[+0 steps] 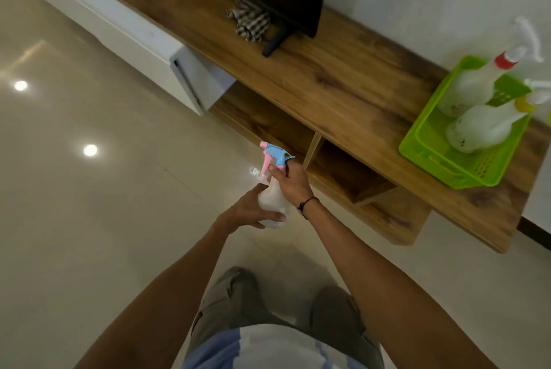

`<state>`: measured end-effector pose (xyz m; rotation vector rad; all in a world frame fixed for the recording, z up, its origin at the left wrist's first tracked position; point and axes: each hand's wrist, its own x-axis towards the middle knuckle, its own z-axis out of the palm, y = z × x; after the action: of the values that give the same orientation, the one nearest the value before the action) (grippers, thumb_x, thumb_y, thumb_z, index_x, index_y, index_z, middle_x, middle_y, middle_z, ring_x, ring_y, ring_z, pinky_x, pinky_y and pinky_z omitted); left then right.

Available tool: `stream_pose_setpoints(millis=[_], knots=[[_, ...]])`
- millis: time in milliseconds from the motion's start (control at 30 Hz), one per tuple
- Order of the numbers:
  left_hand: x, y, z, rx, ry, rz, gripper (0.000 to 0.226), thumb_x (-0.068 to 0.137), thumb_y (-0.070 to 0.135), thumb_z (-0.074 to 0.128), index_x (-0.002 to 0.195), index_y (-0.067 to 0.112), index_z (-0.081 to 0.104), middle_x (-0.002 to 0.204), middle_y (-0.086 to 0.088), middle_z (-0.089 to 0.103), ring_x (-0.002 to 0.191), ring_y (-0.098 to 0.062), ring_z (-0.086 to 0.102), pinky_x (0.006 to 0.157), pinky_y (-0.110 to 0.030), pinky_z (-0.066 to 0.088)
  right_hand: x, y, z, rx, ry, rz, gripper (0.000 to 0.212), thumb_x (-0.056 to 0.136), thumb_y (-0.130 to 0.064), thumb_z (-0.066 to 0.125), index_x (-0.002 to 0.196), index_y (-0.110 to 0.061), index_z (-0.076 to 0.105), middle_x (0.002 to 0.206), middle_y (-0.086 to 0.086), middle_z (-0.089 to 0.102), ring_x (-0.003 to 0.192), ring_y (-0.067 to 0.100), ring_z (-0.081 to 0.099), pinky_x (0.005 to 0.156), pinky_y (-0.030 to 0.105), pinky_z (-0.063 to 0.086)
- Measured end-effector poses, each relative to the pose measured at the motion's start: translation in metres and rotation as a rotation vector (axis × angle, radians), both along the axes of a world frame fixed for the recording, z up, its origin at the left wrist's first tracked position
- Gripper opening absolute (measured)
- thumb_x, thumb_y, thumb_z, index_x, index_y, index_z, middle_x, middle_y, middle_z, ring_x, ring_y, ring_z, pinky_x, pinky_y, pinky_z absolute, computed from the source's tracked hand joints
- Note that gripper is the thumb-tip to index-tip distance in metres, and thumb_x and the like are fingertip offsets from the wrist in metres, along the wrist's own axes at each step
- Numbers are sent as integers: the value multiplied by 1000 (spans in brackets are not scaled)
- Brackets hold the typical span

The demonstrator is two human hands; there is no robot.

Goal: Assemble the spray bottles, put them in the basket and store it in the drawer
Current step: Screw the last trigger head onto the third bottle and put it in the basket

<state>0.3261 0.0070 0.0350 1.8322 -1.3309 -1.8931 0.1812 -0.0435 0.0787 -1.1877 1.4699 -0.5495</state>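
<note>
While both hands hold 1 spray bottle [272,204] over the floor [89,204], left hand [252,210] cups the white body, grip curled round it. Right hand [287,182] has its grip clamped on the neck, just under the blue-and-pink trigger head [275,157]. Green basket [429,160] sits on the wooden worktop [343,79] at right, 2 bottles inside: red-collared [474,82] and yellow-collared [489,125]. White drawer [193,79] stands open below the worktop.
</note>
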Motion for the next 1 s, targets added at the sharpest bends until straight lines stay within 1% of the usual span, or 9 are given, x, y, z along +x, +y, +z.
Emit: stream_pose_setpoints(millis=[100,233,333,433,567,700,800,900,1000], knots=[[1,-13,29,-33,90,-6,85,74,37,95,142,36,45,128,6,61,118,-22,63,82,-41,67,-4,-11,32,-30,-54,5,24,106,-24,58,124,-10,64,98,-3,74,97,12,70,98,38,53],[-6,-33,68,-45,256,-55,93,72,36,95,148,42,43,134,2,64,122,-25,65,83,-47,66,-18,-30,73,-10,-154,14,31,106,-24,58,125,-1,63,113,20,72,110,35,70,105,53,55],[-16,-50,88,-61,336,-132,83,76,27,93,145,40,47,134,-1,66,125,-27,65,87,-52,64,-38,-45,100,41,-372,-9,13,102,-14,61,106,-2,65,88,23,69,84,38,69,93,56,59],[-32,-65,104,-78,379,-191,76,76,27,91,139,41,51,134,-2,65,127,-27,63,85,-46,64,-63,-58,121,76,-511,47,11,101,-15,60,99,-4,62,81,20,65,75,30,67,82,46,61],[-64,-83,121,-193,349,-144,88,68,37,97,139,51,48,132,7,67,123,-18,66,86,-47,65,-80,-69,139,-59,-447,-53,15,104,-14,53,97,-5,61,75,16,65,69,24,69,84,46,63],[-106,-105,136,-428,199,-80,108,57,47,100,147,47,39,128,16,65,117,-8,66,89,-39,65,-97,-85,156,-301,-305,-265,21,98,-5,48,84,-2,63,67,14,64,63,26,63,67,40,56],[-127,-124,144,-509,177,-89,105,57,47,100,144,43,41,127,19,62,116,-4,64,85,-28,62,-121,-98,169,-317,-381,-284,19,91,-1,51,98,2,68,68,11,65,64,27,60,71,43,54],[-134,-145,150,-408,316,-261,93,64,37,100,141,45,48,128,13,66,119,-11,66,93,-38,63,-157,-106,184,-88,-715,-110,17,87,-7,58,103,-3,63,81,16,67,72,28,60,78,42,52],[-147,-158,158,-379,327,-377,83,64,36,100,131,49,54,123,17,70,116,-7,68,92,-36,63,-178,-113,190,-119,-704,-69,23,95,-21,70,118,-18,70,90,20,65,67,23,56,63,36,49]])
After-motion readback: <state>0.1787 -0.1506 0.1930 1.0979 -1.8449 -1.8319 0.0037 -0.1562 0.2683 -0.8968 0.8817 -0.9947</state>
